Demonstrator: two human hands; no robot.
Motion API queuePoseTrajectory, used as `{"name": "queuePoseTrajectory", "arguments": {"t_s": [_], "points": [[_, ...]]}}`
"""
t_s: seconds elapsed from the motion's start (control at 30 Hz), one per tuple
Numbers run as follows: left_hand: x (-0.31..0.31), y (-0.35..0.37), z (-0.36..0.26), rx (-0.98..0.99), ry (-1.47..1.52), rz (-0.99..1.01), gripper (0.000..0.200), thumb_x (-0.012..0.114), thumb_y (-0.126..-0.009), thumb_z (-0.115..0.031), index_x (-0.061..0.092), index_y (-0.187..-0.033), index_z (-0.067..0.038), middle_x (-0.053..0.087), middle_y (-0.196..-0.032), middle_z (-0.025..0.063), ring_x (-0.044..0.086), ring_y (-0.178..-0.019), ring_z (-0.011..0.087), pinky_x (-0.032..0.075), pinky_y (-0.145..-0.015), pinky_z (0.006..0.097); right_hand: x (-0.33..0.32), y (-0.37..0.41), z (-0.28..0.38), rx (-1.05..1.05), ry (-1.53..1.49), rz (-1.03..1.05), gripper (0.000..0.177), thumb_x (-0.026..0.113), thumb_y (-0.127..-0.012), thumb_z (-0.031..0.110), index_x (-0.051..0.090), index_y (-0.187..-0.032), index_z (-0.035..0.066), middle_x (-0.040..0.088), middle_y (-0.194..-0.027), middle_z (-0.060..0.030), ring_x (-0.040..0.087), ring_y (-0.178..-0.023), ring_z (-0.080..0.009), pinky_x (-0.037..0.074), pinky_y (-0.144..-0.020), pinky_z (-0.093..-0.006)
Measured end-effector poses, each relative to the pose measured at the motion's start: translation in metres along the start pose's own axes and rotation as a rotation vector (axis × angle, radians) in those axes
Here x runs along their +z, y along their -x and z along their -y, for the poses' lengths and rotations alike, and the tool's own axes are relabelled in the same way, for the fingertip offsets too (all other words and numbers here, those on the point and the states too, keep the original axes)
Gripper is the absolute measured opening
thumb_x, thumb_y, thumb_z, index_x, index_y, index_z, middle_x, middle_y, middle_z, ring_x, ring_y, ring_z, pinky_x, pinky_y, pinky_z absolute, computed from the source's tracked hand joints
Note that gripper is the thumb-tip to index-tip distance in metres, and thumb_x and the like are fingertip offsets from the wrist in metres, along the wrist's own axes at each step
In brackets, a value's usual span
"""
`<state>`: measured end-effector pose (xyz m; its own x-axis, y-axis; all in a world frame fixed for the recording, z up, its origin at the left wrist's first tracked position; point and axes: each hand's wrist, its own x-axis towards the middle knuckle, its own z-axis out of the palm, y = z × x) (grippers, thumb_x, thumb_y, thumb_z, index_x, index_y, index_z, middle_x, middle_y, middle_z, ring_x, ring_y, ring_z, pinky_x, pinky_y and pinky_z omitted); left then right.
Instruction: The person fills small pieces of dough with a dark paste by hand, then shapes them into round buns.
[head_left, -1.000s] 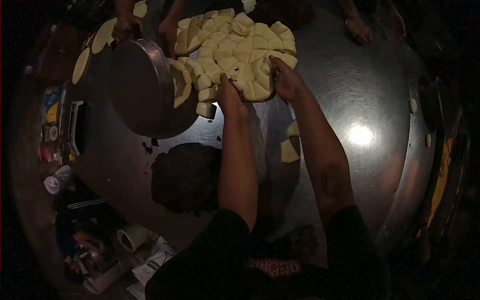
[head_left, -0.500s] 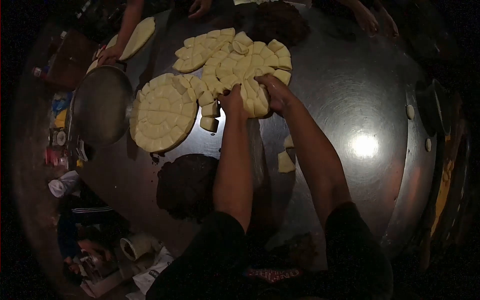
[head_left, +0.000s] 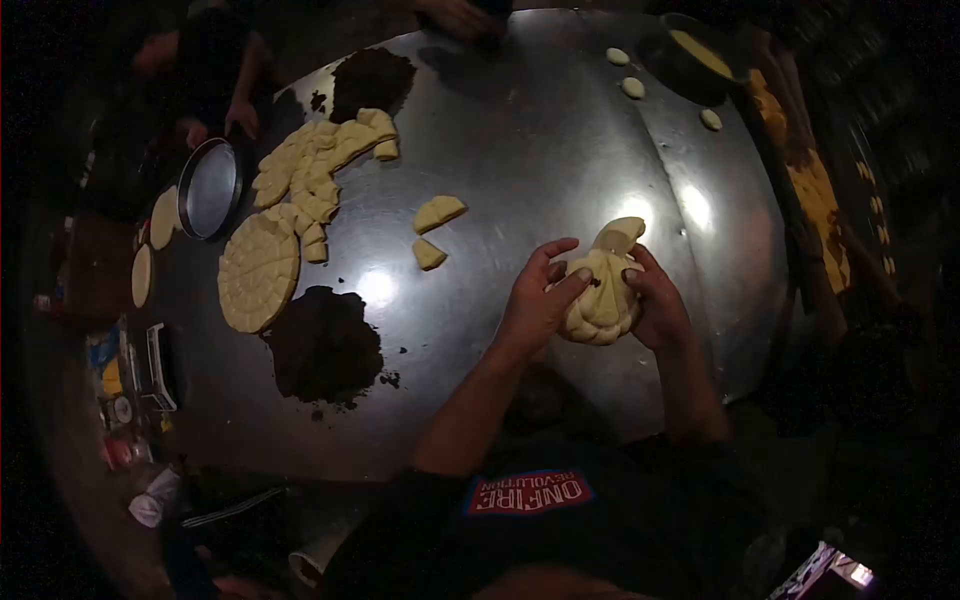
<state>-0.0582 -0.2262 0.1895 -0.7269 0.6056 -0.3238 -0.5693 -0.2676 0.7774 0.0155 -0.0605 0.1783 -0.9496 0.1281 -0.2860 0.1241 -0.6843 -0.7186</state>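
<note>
Between my two hands is a clump of pale, cut dough pieces [head_left: 605,300], with one piece sticking out at its top. My left hand [head_left: 535,305] grips the clump from the left, thumb pressed on the dough. On the other side my right hand [head_left: 662,310] has its thumb on the front and its fingers curled behind, partly hidden. Two loose dough pieces [head_left: 440,212] lie on the metal table to the left. Farther left are a pile of cut dough [head_left: 315,160] and a round, scored dough slab [head_left: 257,270].
Dark brown crumbly heaps [head_left: 325,345] lie on the metal table [head_left: 520,110]. A round pan [head_left: 211,188] stands at the left, near a co-worker's hands [head_left: 240,118]. Small dough pieces [head_left: 633,88] and a dark pan [head_left: 690,60] are at the far right.
My hands have moved right, carrying a clump of dough away from the pile. The camera view has turned right. A co-worker's hand has left the flat dough at the left.
</note>
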Motion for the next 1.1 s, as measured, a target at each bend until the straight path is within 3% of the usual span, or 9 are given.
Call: {"name": "queuePoseTrajectory", "arguments": {"t_s": [0.17,0.3,0.43,0.57,0.63,0.7,0.97,1.03,1.1], "points": [[0.104,0.021,-0.014,0.193,-0.090,0.168,0.050,0.060,-0.087,-0.007,0.036,-0.130,-0.005,0.056,-0.108,0.0123,0.056,-0.099,0.0162,0.048,-0.086,0.0287,-0.026,0.050,0.076,-0.180,-0.043,0.060,0.055,0.056,-0.084,0.011,0.032,-0.132,-0.002,0.051,-0.118,-0.0182,0.055,-0.108,-0.0264,0.050,-0.090,-0.0387],[0.119,0.000,0.026,0.181,-0.300,-0.090,0.064,0.061,-0.088,-0.014,0.023,-0.138,-0.004,0.045,-0.124,0.0197,0.054,-0.106,0.0231,0.048,-0.087,0.0326,-0.098,0.038,0.074,-0.121,-0.042,0.138,0.051,0.056,-0.085,0.012,0.037,-0.131,-0.002,0.055,-0.113,-0.0136,0.057,-0.104,-0.0233,0.051,-0.085,-0.0348],[0.074,-0.035,0.145,0.453,-1.565,-0.566,0.078,0.065,-0.080,-0.023,0.021,-0.141,-0.001,0.021,-0.141,0.0313,0.027,-0.130,0.0467,0.028,-0.107,0.0449,-0.237,0.012,-0.011,0.222,0.324,-0.241,0.041,0.057,-0.089,0.020,0.050,-0.123,-0.001,0.060,-0.106,-0.0091,0.060,-0.091,-0.0170,0.049,-0.078,-0.0287],[0.089,-0.048,0.201,0.471,-1.328,-0.080,0.069,0.060,-0.084,-0.023,0.027,-0.139,0.000,0.022,-0.144,0.0262,0.023,-0.135,0.0393,0.022,-0.108,0.0493,-0.237,0.035,-0.023,0.122,0.432,-0.350,0.037,0.064,-0.085,0.021,0.055,-0.114,0.000,0.062,-0.098,-0.0087,0.059,-0.082,-0.0145,0.049,-0.073,-0.0291],[0.092,-0.057,0.230,0.481,-1.332,0.088,0.066,0.057,-0.086,-0.025,0.027,-0.140,-0.001,0.023,-0.146,0.0227,0.022,-0.136,0.0360,0.020,-0.109,0.0511,-0.258,0.026,-0.041,-0.131,0.819,-0.332,0.035,0.066,-0.081,0.018,0.056,-0.109,-0.001,0.062,-0.096,-0.0094,0.059,-0.082,-0.0158,0.049,-0.073,-0.0304],[0.083,-0.069,0.247,0.368,-1.806,0.254,0.065,0.051,-0.089,-0.030,0.025,-0.141,-0.002,0.023,-0.149,0.0147,0.018,-0.139,0.0309,0.016,-0.110,0.0529,-0.254,0.049,-0.012,-0.112,0.713,-0.529,0.030,0.065,-0.078,0.010,0.057,-0.104,-0.001,0.063,-0.093,-0.0115,0.060,-0.085,-0.0185,0.049,-0.075,-0.0308],[0.094,-0.069,0.239,0.206,-1.968,0.315,0.067,0.041,-0.092,-0.044,0.021,-0.144,-0.007,0.012,-0.153,0.0094,0.007,-0.142,0.0279,0.009,-0.111,0.0535,-0.207,0.171,0.089,-0.630,0.131,-0.586,0.022,0.057,-0.085,0.003,0.050,-0.106,0.003,0.053,-0.105,-0.0090,0.056,-0.097,-0.0194,0.051,-0.080,-0.0336],[0.092,-0.062,0.237,0.225,-2.022,0.358,0.069,0.045,-0.091,-0.044,0.022,-0.144,-0.006,0.010,-0.153,0.0117,0.008,-0.141,0.0292,0.010,-0.110,0.0556,-0.166,0.204,0.140,-1.046,0.324,-0.464,0.026,0.058,-0.086,0.004,0.050,-0.111,0.001,0.054,-0.106,-0.0097,0.055,-0.100,-0.0211,0.050,-0.084,-0.0350],[0.094,-0.060,0.231,0.204,-1.907,0.358,0.065,0.045,-0.092,-0.043,0.027,-0.141,-0.004,0.018,-0.150,0.0146,0.015,-0.140,0.0301,0.015,-0.110,0.0529,-0.128,0.232,0.170,-1.130,0.529,-0.457,0.030,0.057,-0.087,0.004,0.049,-0.115,0.000,0.055,-0.108,-0.0106,0.056,-0.099,-0.0203,0.049,-0.085,-0.0341]]}}
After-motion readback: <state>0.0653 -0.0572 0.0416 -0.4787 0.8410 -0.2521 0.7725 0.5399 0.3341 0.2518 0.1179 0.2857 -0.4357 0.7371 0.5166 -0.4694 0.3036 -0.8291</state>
